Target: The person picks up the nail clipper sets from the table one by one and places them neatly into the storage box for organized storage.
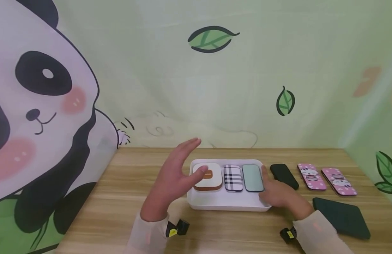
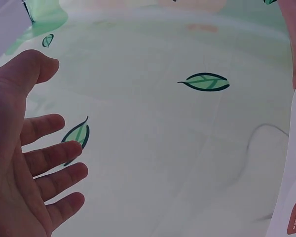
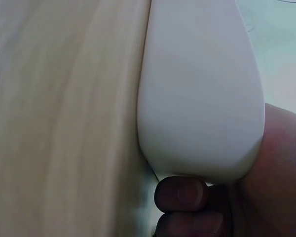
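Observation:
A white tray [image 1: 227, 203] stands on the wooden table. Inside it, from left to right, lie a white rounded-square case [image 1: 216, 176] with a brown label and base, a plaid case [image 1: 233, 178] and a mint-green case [image 1: 253, 178]. My right hand [image 1: 279, 194] grips the tray's right end; in the right wrist view its fingers [image 3: 182, 193] curl against the white wall. Raised over the tray's left side, my left hand [image 1: 175, 176] has its fingers spread and holds nothing. Its thumb overlaps the white case in the head view; the left wrist view shows the palm and relaxed fingers.
Right of the tray lie a black case [image 1: 284, 175], a pink patterned case [image 1: 311, 176] and another pink case [image 1: 338, 181]. Nearer, a dark green flat rectangular item [image 1: 342, 217] lies beside my right forearm. A printed backdrop [image 1: 151, 70] rises behind the table.

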The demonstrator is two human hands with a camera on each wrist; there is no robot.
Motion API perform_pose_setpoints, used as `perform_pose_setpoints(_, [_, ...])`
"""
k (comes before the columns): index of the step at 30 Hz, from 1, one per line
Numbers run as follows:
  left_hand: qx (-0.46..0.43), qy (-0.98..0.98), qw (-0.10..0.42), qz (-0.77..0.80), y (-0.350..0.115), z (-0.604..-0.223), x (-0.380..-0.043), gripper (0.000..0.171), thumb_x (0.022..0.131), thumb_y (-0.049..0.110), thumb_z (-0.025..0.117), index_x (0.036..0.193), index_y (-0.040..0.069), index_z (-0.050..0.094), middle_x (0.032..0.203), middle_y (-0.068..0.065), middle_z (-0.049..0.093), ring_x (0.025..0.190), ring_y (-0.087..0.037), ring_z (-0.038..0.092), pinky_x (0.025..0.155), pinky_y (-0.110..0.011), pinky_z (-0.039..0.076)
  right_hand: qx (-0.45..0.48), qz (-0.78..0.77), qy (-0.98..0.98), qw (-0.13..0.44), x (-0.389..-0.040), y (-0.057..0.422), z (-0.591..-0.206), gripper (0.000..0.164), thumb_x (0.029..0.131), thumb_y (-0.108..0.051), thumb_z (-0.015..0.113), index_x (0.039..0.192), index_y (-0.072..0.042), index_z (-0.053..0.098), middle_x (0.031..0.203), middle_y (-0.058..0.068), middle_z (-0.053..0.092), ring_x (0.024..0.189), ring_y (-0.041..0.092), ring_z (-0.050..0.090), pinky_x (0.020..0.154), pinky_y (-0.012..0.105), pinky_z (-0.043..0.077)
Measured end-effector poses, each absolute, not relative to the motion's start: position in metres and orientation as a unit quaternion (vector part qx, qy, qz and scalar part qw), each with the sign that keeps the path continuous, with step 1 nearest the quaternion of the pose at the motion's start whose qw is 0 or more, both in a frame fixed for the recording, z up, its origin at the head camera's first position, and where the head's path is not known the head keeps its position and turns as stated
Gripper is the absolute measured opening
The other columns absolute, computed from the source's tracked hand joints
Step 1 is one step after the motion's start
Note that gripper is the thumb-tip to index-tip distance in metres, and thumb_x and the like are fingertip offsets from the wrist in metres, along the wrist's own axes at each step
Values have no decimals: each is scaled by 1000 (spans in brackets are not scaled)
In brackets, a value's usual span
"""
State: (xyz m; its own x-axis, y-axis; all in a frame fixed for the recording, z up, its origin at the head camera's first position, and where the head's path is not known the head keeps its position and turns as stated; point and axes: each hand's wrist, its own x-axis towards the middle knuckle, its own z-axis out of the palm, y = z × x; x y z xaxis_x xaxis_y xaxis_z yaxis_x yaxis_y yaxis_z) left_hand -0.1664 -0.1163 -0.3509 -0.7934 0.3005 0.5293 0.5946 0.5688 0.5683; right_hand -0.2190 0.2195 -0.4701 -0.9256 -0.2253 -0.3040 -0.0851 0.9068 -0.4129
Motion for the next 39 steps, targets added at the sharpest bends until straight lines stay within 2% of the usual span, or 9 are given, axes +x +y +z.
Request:
perform_pose_setpoints(1, [-261, -864, 191, -385, -116, -351, -166, 67, 91, 38, 71, 151, 27, 45, 155, 4, 44, 143, -20, 41, 113, -52, 37, -78, -198, 961, 178, -219, 220, -469, 98, 95, -24, 58, 157, 1, -13, 103, 13, 68, 72, 20, 58, 65, 36, 43])
perform_pose_setpoints(9, [-272, -860, 184, -390, -112, -351, -166, 68, 89, 43, 71, 151, 28, 45, 155, 6, 44, 143, -20, 41, 112, -54, 37, -115, -169, 967, 151, -215, 229, -452, 87, 98, -28, 57, 160, -1, 2, 134, 26, 58, 90, 25, 58, 75, 41, 47])
perform_pose_setpoints(16, [-278, -854, 190, -397, -112, -348, -165, 70, 88, 42, 72, 151, 31, 45, 155, 8, 42, 142, -17, 41, 112, -52, 38, -168, -218, 961, 39, -203, 224, -406, 70, 100, -25, 56, 159, -6, 23, 114, 15, 58, 89, 22, 55, 69, 36, 49])
perform_pose_setpoints(19, [-290, -847, 192, -401, -112, -346, -163, 72, 87, 37, 74, 151, 29, 44, 155, 8, 41, 142, -17, 40, 112, -52, 37, -193, -229, 954, -22, -190, 217, -382, 66, 102, -28, 55, 158, -9, 27, 123, 16, 58, 104, 29, 58, 85, 48, 53])
perform_pose_setpoints(21, [-298, -845, 191, -401, -112, -346, -161, 73, 86, 36, 74, 152, 29, 43, 156, 8, 40, 143, -17, 39, 112, -52, 37, -206, -239, 947, -59, -180, 212, -367, 67, 102, -31, 56, 159, -13, 27, 132, 18, 57, 118, 36, 56, 96, 59, 47])
perform_pose_setpoints(27, [-327, -834, 207, -394, -112, -343, -155, 76, 85, 39, 73, 153, 26, 42, 158, 5, 39, 144, -19, 39, 111, -55, 38, -241, -266, 922, -145, -151, 201, -331, 79, 95, -36, 68, 160, -25, 26, 151, 14, 43, 135, 39, 44, 101, 69, 39])
perform_pose_setpoints(33, [-374, -807, 245, -386, -114, -337, -143, 77, 86, 45, 72, 153, 19, 43, 157, -2, 41, 144, -22, 39, 111, -52, 39, -293, -271, 888, -228, -130, 195, -313, 95, 79, -21, 85, 158, -26, 32, 157, 1, 40, 139, 24, 43, 98, 63, 45])
perform_pose_setpoints(36, [-407, -788, 264, -380, -112, -334, -138, 76, 89, 50, 68, 152, 15, 43, 156, -6, 42, 143, -25, 40, 112, -49, 39, -320, -279, 871, -248, -123, 196, -312, 98, 75, -23, 88, 157, -20, 34, 159, 1, 38, 142, 15, 39, 110, 43, 41])
perform_pose_setpoints(39, [-430, -777, 275, -370, -109, -331, -133, 77, 91, 52, 65, 152, 13, 42, 156, -8, 42, 142, -26, 41, 112, -47, 39, -360, -298, 842, -269, -121, 198, -315, 91, 82, -40, 82, 154, -9, 37, 158, 7, 39, 144, 12, 36, 114, 22, 30])
